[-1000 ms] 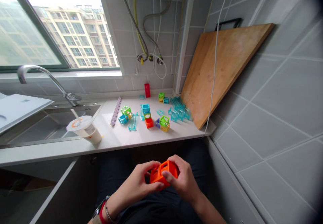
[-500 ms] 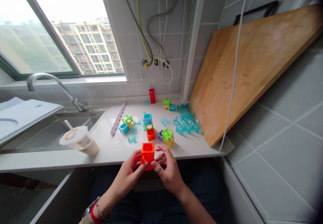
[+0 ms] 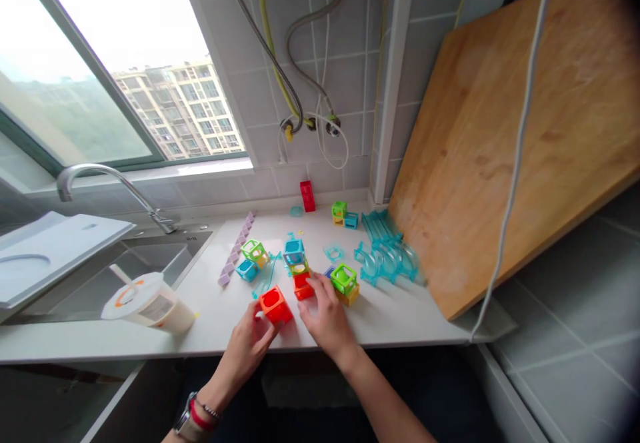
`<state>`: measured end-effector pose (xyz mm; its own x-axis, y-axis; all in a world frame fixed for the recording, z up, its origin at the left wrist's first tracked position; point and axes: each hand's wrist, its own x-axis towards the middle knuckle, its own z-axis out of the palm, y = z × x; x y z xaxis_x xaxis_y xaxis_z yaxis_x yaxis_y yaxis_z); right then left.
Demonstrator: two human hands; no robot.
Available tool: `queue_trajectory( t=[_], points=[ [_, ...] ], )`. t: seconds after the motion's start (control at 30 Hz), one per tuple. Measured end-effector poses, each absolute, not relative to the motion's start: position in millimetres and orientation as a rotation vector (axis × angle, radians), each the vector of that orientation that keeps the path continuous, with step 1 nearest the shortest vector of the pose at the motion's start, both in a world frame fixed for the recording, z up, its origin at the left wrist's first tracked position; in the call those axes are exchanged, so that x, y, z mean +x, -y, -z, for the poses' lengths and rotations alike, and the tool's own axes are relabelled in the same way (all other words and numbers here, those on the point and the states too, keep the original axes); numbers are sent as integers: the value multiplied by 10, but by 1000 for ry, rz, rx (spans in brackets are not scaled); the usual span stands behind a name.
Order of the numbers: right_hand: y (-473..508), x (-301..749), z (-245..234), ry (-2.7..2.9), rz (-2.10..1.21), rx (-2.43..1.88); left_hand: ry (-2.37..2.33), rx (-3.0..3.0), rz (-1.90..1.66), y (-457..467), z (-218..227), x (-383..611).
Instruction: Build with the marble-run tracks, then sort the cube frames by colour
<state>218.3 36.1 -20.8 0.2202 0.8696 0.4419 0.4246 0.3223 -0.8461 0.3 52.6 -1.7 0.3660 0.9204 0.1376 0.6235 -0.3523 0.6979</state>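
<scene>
My left hand (image 3: pixel 249 340) grips an orange hollow cube (image 3: pixel 275 305) and rests it on the white counter (image 3: pixel 215 326). My right hand (image 3: pixel 325 314) lies just right of it, fingers curled over a red cube (image 3: pixel 302 286) at the foot of a small stack topped by a blue cube (image 3: pixel 294 251). A green cube on a yellow one (image 3: pixel 345 282) stands right beside my right hand's fingertips.
More green and blue cubes (image 3: pixel 253 258), a purple zigzag strip (image 3: pixel 236 248), a red block (image 3: pixel 307 196) and clear teal track pieces (image 3: pixel 387 256) lie on the counter. A lidded cup (image 3: pixel 150 304) stands left, by the sink (image 3: pixel 107 270) and tap. A wooden board (image 3: pixel 500 130) leans at the right.
Both hands rose from my lap to the counter with the orange cube. The left hand has set it on the surface; the right hand has let go and reached the red cube.
</scene>
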Motion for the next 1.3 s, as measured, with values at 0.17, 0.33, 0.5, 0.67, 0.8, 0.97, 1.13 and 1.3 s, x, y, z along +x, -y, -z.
queue_trajectory(
  t=[0.17, 0.33, 0.5, 0.67, 0.8, 0.97, 1.13, 1.3],
  points=[
    [-539, 2106, 75, 1463, -422, -1549, -1286, 2174, -952, -589, -223, -22],
    [-537, 2053, 140, 1480, -377, -1645, -1054, 2631, -842, -1001, -972, 200],
    [-489, 2066, 170, 1499, -390, -1652, -1081, 2950, -331, -1544, -1214, 663],
    [-501, 2066, 169, 1501, -378, -1637, -1142, 3001, -170, -1594, -1039, 908],
    [-519, 2058, 209, 1496, -365, -1601, -1246, 2960, -185, -1540, -920, 931],
    [-508, 2048, 240, 1490, -375, -1586, -1253, 2928, -203, -1552, -904, 930],
    [-441, 2086, 175, 1475, -435, -1585, -1210, 2900, -231, -1539, -940, 917],
    [-295, 2223, -67, 1468, -522, -1554, -1106, 2838, -312, -1579, -913, 891]
  ],
)
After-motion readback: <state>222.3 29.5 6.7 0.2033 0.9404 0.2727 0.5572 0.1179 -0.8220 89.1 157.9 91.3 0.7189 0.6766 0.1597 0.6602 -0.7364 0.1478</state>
